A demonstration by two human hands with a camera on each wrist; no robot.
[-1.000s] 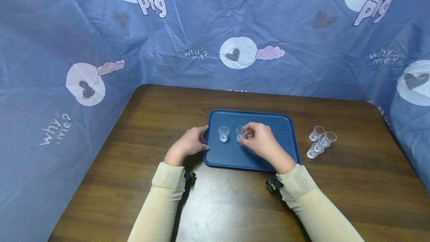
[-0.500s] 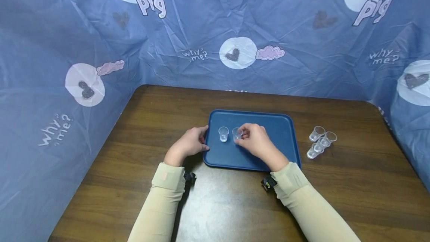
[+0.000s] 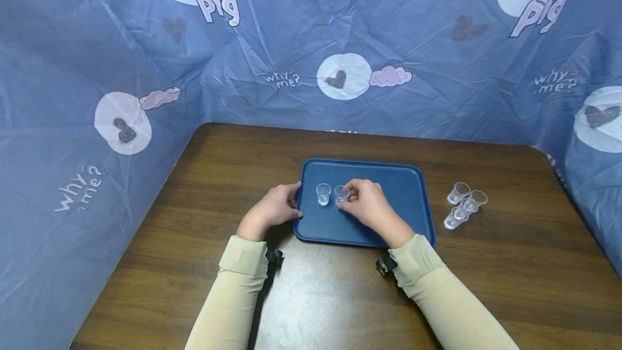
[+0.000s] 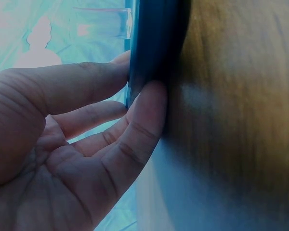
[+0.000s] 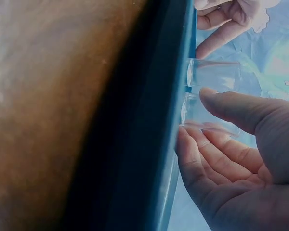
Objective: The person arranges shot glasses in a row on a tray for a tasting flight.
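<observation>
Two clear shot glasses stand upright side by side on a blue tray (image 3: 384, 215). The left shot glass (image 3: 323, 194) is free of any hand. My right hand (image 3: 371, 204) holds the right shot glass (image 3: 342, 194) between thumb and fingers; its base is at the tray surface in the right wrist view. A narrow gap separates the two glasses. My left hand (image 3: 272, 207) holds the tray's left rim, with thumb and fingers against the edge (image 4: 144, 57). The right hand partly covers the glass it holds.
Several more clear shot glasses (image 3: 465, 205) are clustered on the wooden table (image 3: 510, 263) to the right of the tray. A blue patterned cloth (image 3: 418, 107) hangs behind and beside the table.
My right hand has slid its shot glass a little to the left, closer to the other one. The left hand has stayed at the tray's rim.
</observation>
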